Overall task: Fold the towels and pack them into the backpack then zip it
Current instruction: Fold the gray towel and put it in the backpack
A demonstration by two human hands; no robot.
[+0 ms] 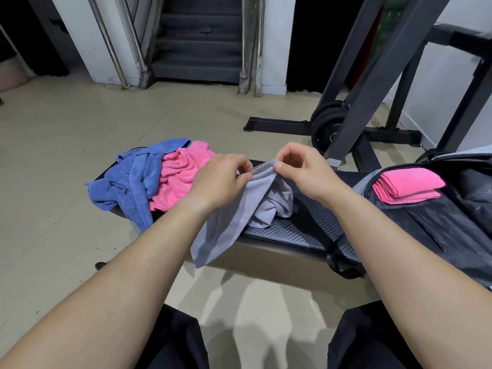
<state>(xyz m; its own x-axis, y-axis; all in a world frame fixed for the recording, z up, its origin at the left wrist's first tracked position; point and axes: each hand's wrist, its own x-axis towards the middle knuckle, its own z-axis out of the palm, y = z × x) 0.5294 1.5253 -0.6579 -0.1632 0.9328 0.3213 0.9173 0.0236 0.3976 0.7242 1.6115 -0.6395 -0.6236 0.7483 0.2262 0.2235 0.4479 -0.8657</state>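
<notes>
Between two hands [221, 179] [306, 173], one grey towel [229, 227].

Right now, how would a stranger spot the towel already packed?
Find the long black padded bench; at its right end lies an open dark grey backpack. In its mouth sits a pink cloth towel. Unlike the crumpled pink towel at the bench's left end, it is folded into a neat stack.
</notes>
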